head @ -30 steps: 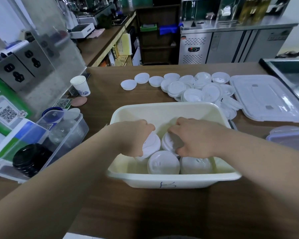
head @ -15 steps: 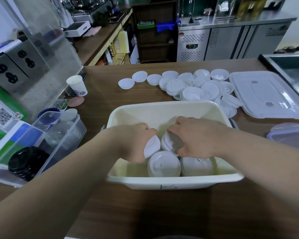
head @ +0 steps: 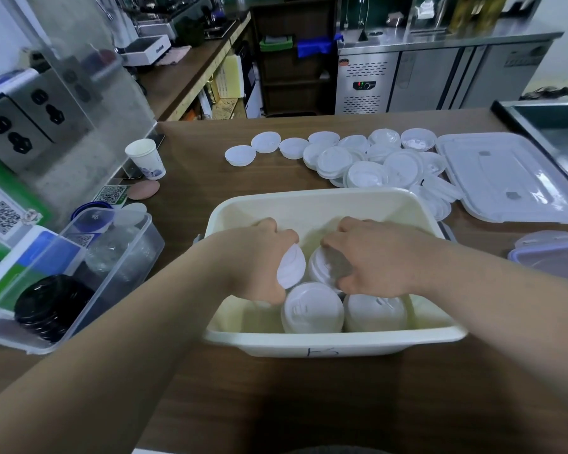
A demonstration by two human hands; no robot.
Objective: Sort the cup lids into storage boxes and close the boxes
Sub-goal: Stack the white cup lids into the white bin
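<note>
Each hand (head: 259, 257) grips white lids (head: 291, 268) inside cream box (head: 309, 204)

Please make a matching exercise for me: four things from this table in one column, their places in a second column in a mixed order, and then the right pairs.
Things
1. paper cup
2. black lids
3. flat lid
4. cream box

Places
a. inside the clear box at the left
b. in the middle, with stacked lids inside
c. far left, near the socket panel
d. far right, beside the loose lids

Pairs: 1-c, 2-a, 3-d, 4-b
</note>
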